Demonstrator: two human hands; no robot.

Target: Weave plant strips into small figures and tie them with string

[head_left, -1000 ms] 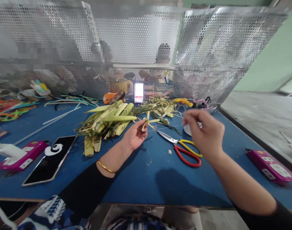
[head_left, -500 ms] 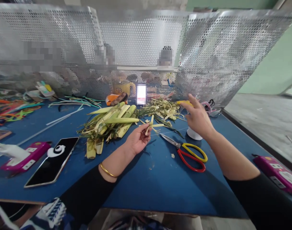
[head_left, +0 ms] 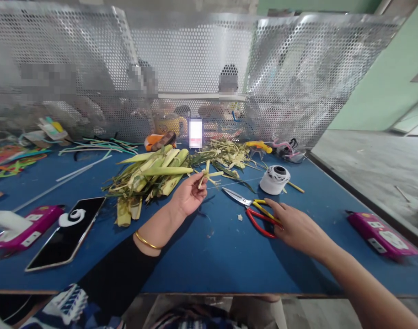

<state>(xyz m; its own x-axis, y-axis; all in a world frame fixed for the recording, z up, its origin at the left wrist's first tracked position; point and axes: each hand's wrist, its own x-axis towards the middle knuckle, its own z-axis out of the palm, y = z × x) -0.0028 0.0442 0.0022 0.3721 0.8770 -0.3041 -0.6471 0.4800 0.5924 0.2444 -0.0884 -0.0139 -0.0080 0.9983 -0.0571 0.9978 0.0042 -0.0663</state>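
Observation:
My left hand (head_left: 189,194) pinches a small tied piece of pale green husk strips (head_left: 209,173), whose ends stick out in several directions. A thin white thread stretches from it towards the white thread spool (head_left: 275,180). My right hand (head_left: 296,227) has its fingers closed on the handles of the scissors (head_left: 252,201), one yellow and one red; they lie on the blue table with the blades pointing at the left hand. Some fingertips are hidden behind the handles. Beyond my left hand is a pile of corn husks (head_left: 154,178).
Husk scraps (head_left: 226,153) lie at the back beside a lit phone screen (head_left: 195,133). A black phone (head_left: 66,235) and a magenta power strip (head_left: 29,230) are at left, another magenta power strip (head_left: 380,235) at right. A perforated metal screen (head_left: 195,50) borders the table's (head_left: 209,269) far side.
My right hand has come down from above the spool to the scissors' handles and closed on them, leaving the spool in plain sight. My left hand still holds the husk piece.

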